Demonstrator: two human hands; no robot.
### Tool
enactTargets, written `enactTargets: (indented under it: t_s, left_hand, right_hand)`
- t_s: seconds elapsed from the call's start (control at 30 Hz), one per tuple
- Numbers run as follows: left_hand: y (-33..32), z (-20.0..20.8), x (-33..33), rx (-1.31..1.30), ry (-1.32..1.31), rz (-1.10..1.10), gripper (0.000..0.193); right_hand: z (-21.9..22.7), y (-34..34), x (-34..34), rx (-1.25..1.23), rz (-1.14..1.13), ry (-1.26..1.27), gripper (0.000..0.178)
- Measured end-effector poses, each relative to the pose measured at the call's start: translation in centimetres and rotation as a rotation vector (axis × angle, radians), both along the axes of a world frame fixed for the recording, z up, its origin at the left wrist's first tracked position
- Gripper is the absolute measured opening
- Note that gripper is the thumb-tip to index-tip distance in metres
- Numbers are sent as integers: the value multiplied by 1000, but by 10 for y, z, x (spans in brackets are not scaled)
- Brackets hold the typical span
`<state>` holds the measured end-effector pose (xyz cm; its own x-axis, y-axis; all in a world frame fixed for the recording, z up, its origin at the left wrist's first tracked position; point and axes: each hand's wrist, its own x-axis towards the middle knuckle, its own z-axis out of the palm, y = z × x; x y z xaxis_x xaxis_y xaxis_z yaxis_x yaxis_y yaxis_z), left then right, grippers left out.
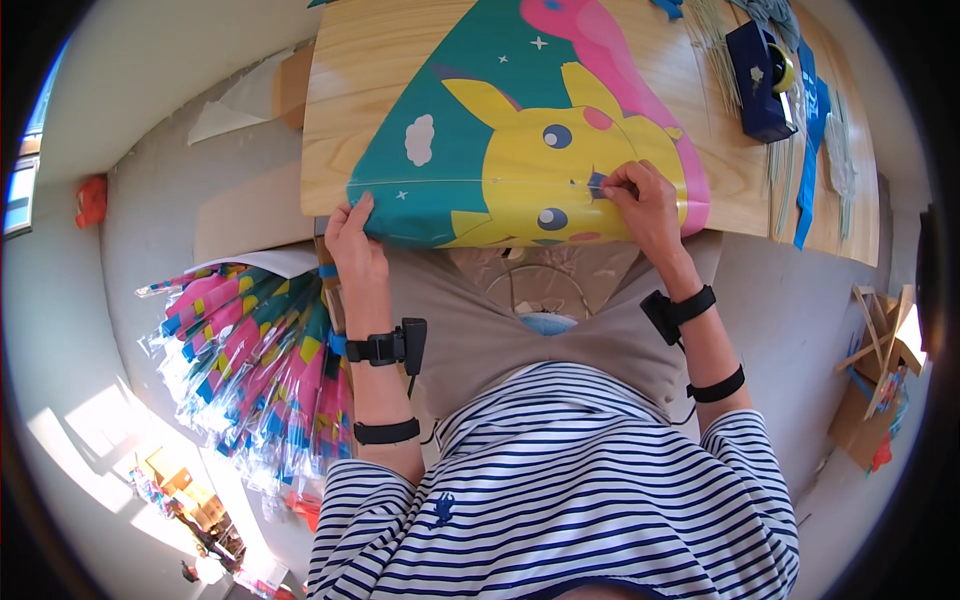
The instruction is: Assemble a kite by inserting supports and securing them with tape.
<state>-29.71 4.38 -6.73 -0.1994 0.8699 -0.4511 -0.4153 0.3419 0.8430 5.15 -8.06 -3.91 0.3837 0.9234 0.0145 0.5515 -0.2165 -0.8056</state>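
A large printed kite [440, 190] in teal, pink and yellow, with a yellow cartoon animal on it, lies on the wooden table and drapes over its near edge. A thin pale line like a rod or seam [430, 182] runs across it. My left hand [358, 235] pinches the kite's left edge by one end of that line, thumb on top. Further right, my right hand [642, 200] is closed, fingertips pinching a small dark tab [598, 186] on the line, over the animal's face. Whether the tab is fixed to the sheet I cannot tell.
A dark blue tape dispenser [760, 85] with yellowish tape stands at the table's right, among bundles of thin sticks [712, 50] and a blue strip [810, 150]. To the left hang many plastic-wrapped folded kites [250, 350]. Wooden pieces and a box [870, 400] stand far right.
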Motion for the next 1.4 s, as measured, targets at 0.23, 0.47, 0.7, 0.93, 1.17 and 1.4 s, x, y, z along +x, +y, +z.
enactTargets:
  t_s: [0.23, 0.47, 0.7, 0.93, 1.17, 1.4]
  left_hand:
    - [3, 22, 4, 156, -68, -46, 20]
    - [3, 28, 1, 157, -56, -117, 23]
    - [14, 11, -1, 47, -174, -106, 28]
    - [17, 16, 12, 71, -114, -16, 24]
    - [21, 53, 15, 333, -190, -218, 24]
    - [26, 83, 16, 468, -219, -310, 24]
  right_hand:
    - [0, 3, 0, -30, -6, 5, 8]
    - [-4, -1, 2, -5, -4, 40, 8]
    - [-2, -1, 0, 13, 1, 30, 9]
    - [-7, -5, 3, 49, -58, 244, 8]
    - [6, -2, 17, 70, -112, 278, 7]
    - [64, 38, 24, 222, -11, 83, 10]
